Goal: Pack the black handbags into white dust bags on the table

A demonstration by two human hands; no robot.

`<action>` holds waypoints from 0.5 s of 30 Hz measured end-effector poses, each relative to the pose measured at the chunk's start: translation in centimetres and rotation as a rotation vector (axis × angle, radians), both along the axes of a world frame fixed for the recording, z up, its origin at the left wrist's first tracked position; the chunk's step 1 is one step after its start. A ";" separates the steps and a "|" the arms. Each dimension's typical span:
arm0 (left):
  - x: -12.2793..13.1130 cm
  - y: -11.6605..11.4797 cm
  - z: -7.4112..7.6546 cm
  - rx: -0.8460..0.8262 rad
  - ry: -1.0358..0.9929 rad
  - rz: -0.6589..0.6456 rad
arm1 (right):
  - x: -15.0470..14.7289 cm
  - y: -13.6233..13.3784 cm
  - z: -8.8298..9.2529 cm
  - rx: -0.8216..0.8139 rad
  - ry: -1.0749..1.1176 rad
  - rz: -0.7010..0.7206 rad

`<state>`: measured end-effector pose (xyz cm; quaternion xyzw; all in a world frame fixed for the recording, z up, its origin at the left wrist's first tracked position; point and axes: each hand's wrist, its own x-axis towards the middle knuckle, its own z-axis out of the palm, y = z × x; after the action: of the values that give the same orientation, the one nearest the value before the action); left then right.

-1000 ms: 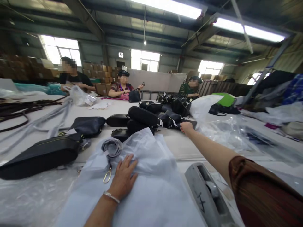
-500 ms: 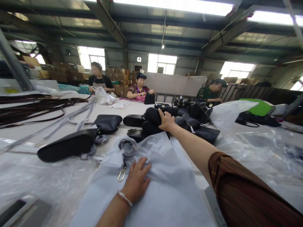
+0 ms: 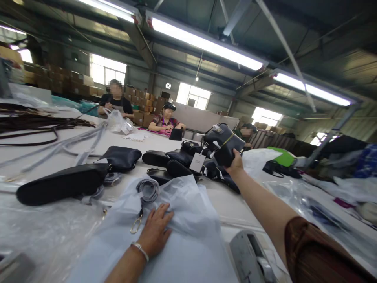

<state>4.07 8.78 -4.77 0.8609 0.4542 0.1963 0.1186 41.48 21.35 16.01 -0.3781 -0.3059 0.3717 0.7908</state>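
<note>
My right hand (image 3: 235, 162) grips a black handbag (image 3: 225, 143) by its lower end and holds it up over the pile. A white paper tag (image 3: 197, 161) hangs from a string below that bag. My left hand (image 3: 156, 230) lies flat, fingers apart, on a pale translucent plastic bag (image 3: 194, 232). Just beyond its fingertips sits a coiled, wrapped strap (image 3: 148, 190), with a gold clasp (image 3: 136, 225) at its end. Several black bags, one of them a rounded pouch (image 3: 178, 169), lie on the table past the plastic.
To the left lie a long black bag (image 3: 63, 182), a squarish black bag (image 3: 120, 158) and dark straps (image 3: 35, 122). A grey tape dispenser (image 3: 247, 255) stands at lower right. Clear plastic (image 3: 53, 236) covers the near left. Several co-workers sit across the table.
My right hand has lifted a black handbag off the pile and moved right with it. My left hand remains on the plastic bag. The view has turned to the right and tilted.
</note>
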 end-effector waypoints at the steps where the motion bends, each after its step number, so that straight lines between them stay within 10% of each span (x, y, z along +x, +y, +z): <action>1: 0.0 0.0 -0.1 0.008 0.003 -0.002 | 0.1 -1.0 0.0 -0.018 0.033 0.023; 15: 0.3 1.1 0.9 0.117 -0.391 0.010 | -7.1 -10.2 -2.9 -0.059 0.048 0.138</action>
<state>4.42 9.84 -3.86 0.8096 0.4147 0.3860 0.1534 34.42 11.16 13.08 -0.3703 -0.3009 0.4432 0.7589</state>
